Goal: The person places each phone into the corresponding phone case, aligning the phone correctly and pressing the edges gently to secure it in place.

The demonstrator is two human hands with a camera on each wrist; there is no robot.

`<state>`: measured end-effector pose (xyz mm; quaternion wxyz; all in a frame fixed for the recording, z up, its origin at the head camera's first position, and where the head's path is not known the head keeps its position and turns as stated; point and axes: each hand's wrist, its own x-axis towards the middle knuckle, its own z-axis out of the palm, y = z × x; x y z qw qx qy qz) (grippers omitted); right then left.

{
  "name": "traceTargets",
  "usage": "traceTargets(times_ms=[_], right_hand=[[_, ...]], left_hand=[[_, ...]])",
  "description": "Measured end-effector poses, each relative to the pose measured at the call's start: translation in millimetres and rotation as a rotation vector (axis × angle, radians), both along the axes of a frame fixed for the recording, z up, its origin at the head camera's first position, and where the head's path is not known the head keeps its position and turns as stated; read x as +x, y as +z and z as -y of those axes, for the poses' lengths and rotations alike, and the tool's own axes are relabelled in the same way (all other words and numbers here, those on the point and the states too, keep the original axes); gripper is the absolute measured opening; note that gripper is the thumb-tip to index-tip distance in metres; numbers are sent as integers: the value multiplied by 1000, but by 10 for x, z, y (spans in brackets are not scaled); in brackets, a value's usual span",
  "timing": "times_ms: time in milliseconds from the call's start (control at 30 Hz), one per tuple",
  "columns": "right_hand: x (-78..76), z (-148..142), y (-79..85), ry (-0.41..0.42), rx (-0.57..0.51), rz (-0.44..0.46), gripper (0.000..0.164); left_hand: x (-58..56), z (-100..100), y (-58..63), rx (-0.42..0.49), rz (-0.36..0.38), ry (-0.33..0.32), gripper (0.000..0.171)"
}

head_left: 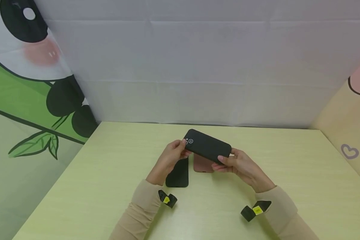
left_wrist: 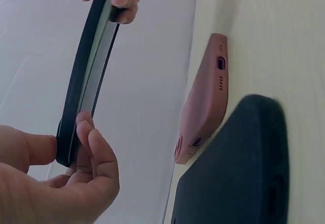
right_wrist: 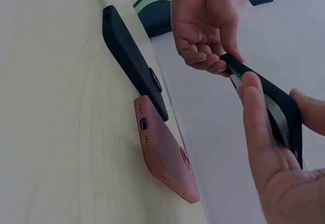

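Both hands hold a phone in a black case [head_left: 210, 146] above the table, tilted, with the camera side facing up. My left hand [head_left: 168, 159] pinches the camera end between thumb and fingers. At the other end, my right hand [head_left: 243, 166] grips it with thumb and fingers. In the left wrist view, a pale phone edge [left_wrist: 96, 61] shows along the case's open side. The right wrist view shows that pale edge too. Below the hands lie a black-cased phone [head_left: 177, 175] and a pink-cased phone [head_left: 201, 164], partly covered in the head view.
The phones lie on a pale wooden table [head_left: 93, 186]. A white sheet [head_left: 198, 66] hangs behind its far edge. Printed cartoon panels stand at the left [head_left: 15, 86] and right [head_left: 351, 126]. Black straps with small devices sit on both sleeves.
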<state>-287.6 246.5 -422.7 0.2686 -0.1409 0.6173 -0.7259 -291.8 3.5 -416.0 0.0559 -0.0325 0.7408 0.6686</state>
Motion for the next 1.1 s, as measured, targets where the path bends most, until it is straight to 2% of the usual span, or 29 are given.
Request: traceTargets(times_ms=[100, 267, 500, 667, 833, 1000, 1100], right_hand=[[-7, -6, -12, 0, 14, 4, 41], [-13, -11, -19, -66, 14, 42, 25], [-9, -16, -10, -87, -9, 37, 21], [-10, -8, -6, -114, -44, 41, 15], [2, 21, 4, -169, -78, 25, 13], [17, 56, -5, -194, -120, 15, 10], [27, 68, -10, -195, -137, 18, 8]], left_hand=[[-10, 8, 14, 59, 15, 39, 28], [-13, 15, 49, 132, 19, 91, 21], [-12, 14, 87, 174, 28, 73, 17], [-14, 1, 78, 193, 46, 42, 21], [-2, -49, 48, 194, 54, -16, 20], [49, -148, 15, 133, 69, -118, 20], [87, -219, 0, 71, 78, -153, 23]])
